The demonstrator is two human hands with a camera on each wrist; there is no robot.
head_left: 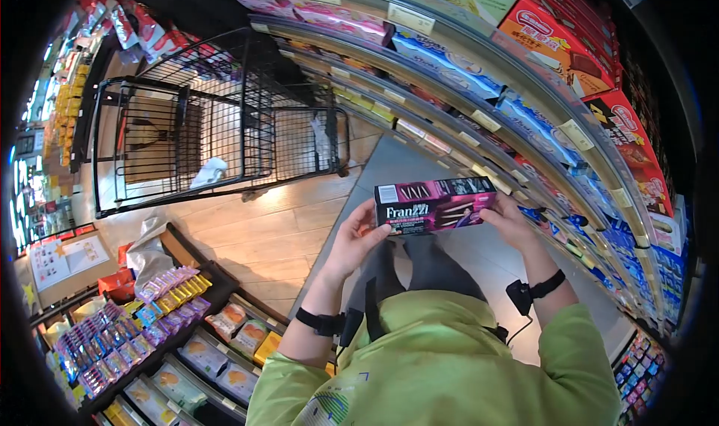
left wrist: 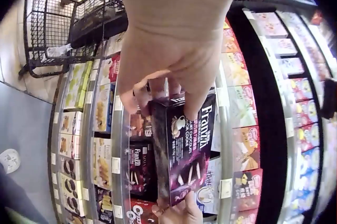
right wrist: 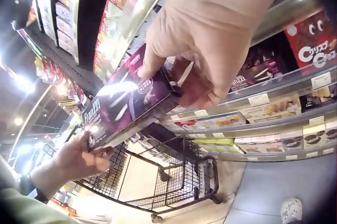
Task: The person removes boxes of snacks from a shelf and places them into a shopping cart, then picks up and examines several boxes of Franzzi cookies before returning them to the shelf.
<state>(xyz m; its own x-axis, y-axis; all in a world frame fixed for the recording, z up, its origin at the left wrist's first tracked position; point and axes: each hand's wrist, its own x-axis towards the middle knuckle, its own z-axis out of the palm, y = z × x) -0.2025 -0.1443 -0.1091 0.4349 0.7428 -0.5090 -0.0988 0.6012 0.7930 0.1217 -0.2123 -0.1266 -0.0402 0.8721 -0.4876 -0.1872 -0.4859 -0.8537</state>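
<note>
A dark purple and black Franzzi cookie box [head_left: 434,206] is held level in front of the body, its printed front turned up. My left hand [head_left: 356,235] grips its left end, thumb on the front face. At the other end my right hand [head_left: 509,220] pinches the box with the thumb on top and fingers behind. In the left wrist view the left hand [left wrist: 171,63] curls over the near end of the box [left wrist: 184,145]. The right wrist view shows the right hand [right wrist: 202,45] with fingers around the box's end [right wrist: 131,95].
A black wire shopping cart [head_left: 217,126] stands ahead on the wooden floor. Snack shelves [head_left: 479,111] with price tags run along the right, holding another Franzzi box [left wrist: 138,169]. Low bins of wrapped snacks [head_left: 135,329] are at the lower left.
</note>
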